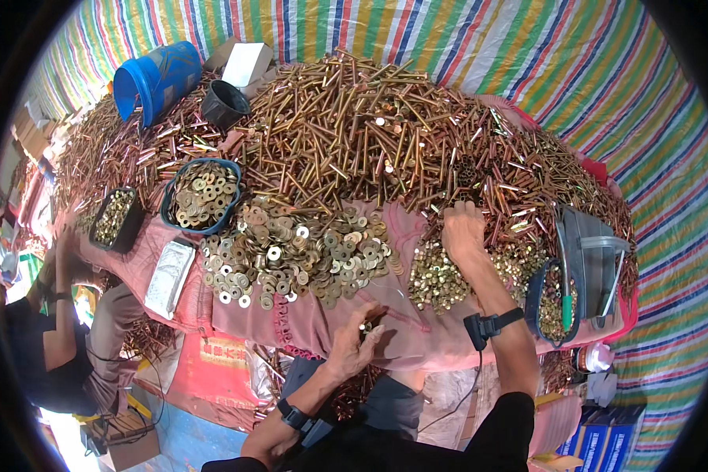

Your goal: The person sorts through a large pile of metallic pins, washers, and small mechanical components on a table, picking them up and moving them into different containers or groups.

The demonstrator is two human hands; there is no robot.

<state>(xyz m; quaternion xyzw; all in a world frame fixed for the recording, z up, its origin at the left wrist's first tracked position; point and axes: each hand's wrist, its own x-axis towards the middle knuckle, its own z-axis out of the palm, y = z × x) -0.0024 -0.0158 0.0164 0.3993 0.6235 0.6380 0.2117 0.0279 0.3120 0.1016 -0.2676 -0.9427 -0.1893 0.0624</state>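
My left hand (pixel 354 344) is closed around a small brassy metal piece (pixel 365 326), seen nearly end-on, just over the near edge of the cloth-covered table. Most of that piece is hidden by the fingers. Further off, my right hand (pixel 462 228) reaches to the near edge of a big heap of long brass-coloured metal rods (pixel 354 118). Its fingers are curled down, and what they pinch, if anything, is hidden. Loose small nuts (pixel 440 283) lie beside and below the right wrist. Flat washers (pixel 299 252) are spread in a pile to the left of both hands.
A blue tub of washers (pixel 165 208), a dark tub of nuts (pixel 93 236) and a silvery packet (pixel 169 279) lie left. At the right are a blue-rimmed nut tub (pixel 532 315) and a grey scoop-like container (pixel 586 252). A blue bucket (pixel 161 79) lies tipped behind. Another person (pixel 55 338) sits left.
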